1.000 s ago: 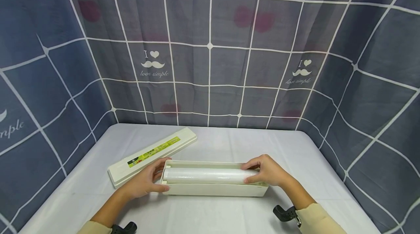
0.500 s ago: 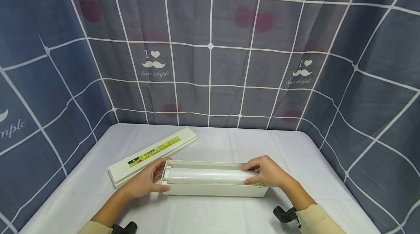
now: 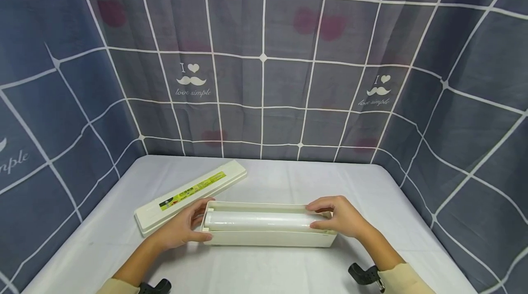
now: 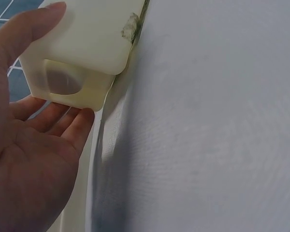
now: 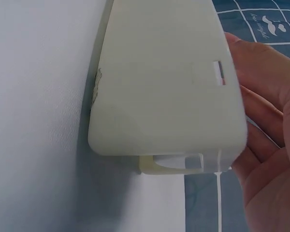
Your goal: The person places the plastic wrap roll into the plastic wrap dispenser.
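A long cream dispenser box (image 3: 268,238), its top off, lies lengthwise on the white-covered table. Inside it sits a shiny roll of plastic wrap (image 3: 260,221). My left hand (image 3: 179,227) grips the box's left end, thumb on the front wall and fingers behind; the left wrist view shows these fingers at the end wall (image 4: 72,84) with its cutout. At the other end, my right hand (image 3: 340,218) reaches over the rim, thumb and fingers curved about the roll's right end. From the right wrist, the front wall (image 5: 166,96) hides those fingertips.
Behind the left hand a cream lid (image 3: 191,195) with a yellow-green label lies slanted on the table (image 3: 280,271). Grey-blue curtains (image 3: 264,78) with white grid lines stand around the back and sides.
My right hand has shifted slightly right along the roll, and its thumb and fingers have spread a little. The left hand, box and lid stay put.
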